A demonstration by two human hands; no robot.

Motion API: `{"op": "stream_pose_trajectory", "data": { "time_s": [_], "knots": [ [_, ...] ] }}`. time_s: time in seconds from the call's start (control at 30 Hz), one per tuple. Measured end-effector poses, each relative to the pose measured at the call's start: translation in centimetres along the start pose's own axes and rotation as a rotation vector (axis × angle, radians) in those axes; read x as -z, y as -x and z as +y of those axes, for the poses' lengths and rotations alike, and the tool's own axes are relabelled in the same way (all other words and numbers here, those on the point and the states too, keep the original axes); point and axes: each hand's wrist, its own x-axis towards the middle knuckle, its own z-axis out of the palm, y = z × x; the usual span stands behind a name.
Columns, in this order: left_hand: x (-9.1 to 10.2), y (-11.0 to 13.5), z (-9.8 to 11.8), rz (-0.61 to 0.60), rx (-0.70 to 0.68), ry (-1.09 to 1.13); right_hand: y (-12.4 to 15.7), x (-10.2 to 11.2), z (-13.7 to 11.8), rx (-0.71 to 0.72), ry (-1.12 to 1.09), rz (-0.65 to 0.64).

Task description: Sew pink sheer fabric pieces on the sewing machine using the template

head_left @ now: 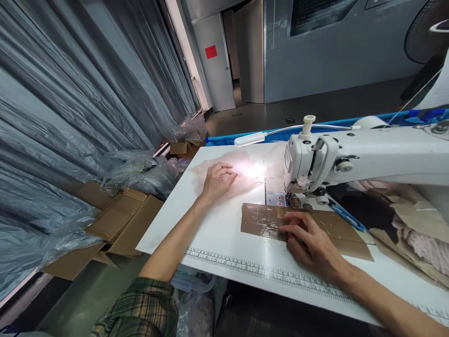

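Note:
A sheer pale pink fabric (242, 180) lies on the white sewing table under a bright lamp. My left hand (218, 181) is on its left part, thumb and fingertips drawn together in a pinch on the cloth. The needle area of a white sewing machine (293, 161) stands to the right of the fabric. In front of the needle plate (275, 199) lies a flat brown board (261, 220) with shiny tape and loose threads on it. My right hand (310, 238) rests over this board, its fingers stretched and slightly apart, with nothing clearly held.
A printed ruler (245, 267) runs along the table's front edge. A blue-handled tool (347, 216) lies under the machine arm, near bunched pale cloth (421, 241). The lamp (249, 139) hangs over the fabric. Open cardboard boxes (121, 215) and plastic bags stand on the floor at left.

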Motion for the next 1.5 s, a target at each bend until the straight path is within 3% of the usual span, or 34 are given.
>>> {"op": "stream_pose_trajectory", "data": {
  "time_s": [0.1, 0.2, 0.33, 0.43, 0.53, 0.7, 0.8, 0.9, 0.97, 1.07, 1.13, 1.2, 1.27, 1.37, 1.43, 1.5],
  "knots": [
    [-0.9, 1.9, 2.3, -0.079, -0.249, -0.047, 0.1, 0.0, 0.1, -0.019, -0.007, -0.004],
    [-2.8, 5.6, 5.3, -0.227, -0.465, -0.041, -0.1, 0.1, 0.2, -0.069, -0.041, 0.049],
    [-4.1, 10.5, 9.9, -0.421, -0.758, 0.22, -0.6, 0.3, 0.6, -0.195, -0.096, 0.226],
    [-3.4, 11.5, 12.0, -0.545, -0.908, 0.401, -0.8, 0.5, 0.9, -0.278, -0.126, 0.259],
    [-2.8, 9.9, 11.4, -0.549, -0.79, 0.447, -1.0, 0.9, 0.7, -0.32, -0.144, 0.292],
    [-3.5, 6.2, 7.4, -0.397, -0.301, 0.239, -1.5, 1.3, 0.4, -0.399, -0.141, 0.361],
    [-4.2, 5.5, 6.2, -0.464, -0.244, 0.232, -1.6, 1.5, 0.6, -0.459, -0.163, 0.384],
    [-4.5, 5.8, 6.3, -0.461, -0.206, 0.3, -1.6, 1.9, 0.8, -0.59, -0.266, 0.377],
    [-4.1, 6.1, 7.0, -0.425, -0.104, 0.383, -1.8, 2.3, 0.4, -0.69, -0.337, 0.271],
    [-2.9, 6.6, 8.6, -0.49, 0.068, 0.668, -2.4, 2.7, -1.0, -0.778, -0.559, -0.079],
    [-1.7, 7.0, 9.9, -0.627, 0.121, 0.898, -2.8, 2.6, -2.3, -0.728, -0.79, -0.276],
    [-0.3, 7.1, 10.9, -0.705, 0.14, 0.998, -3.0, 2.5, -3.3, -0.634, -0.948, -0.362],
    [1.2, 6.7, 11.2, -0.665, 0.154, 0.982, -2.9, 2.5, -3.5, -0.621, -1.075, -0.41],
    [2.9, 5.1, 10.1, -0.494, 0.195, 0.92, -2.5, 3.4, -2.1, -0.74, -1.265, -0.521],
    [3.1, 3.7, 8.8, -0.413, 0.181, 0.823, -2.5, 4.2, -0.3, -0.816, -1.268, -0.59],
    [2.3, 2.3, 7.5, -0.384, 0.052, 0.584, -2.6, 4.7, 1.6, -0.916, -1.15, -0.586]
  ]
}}
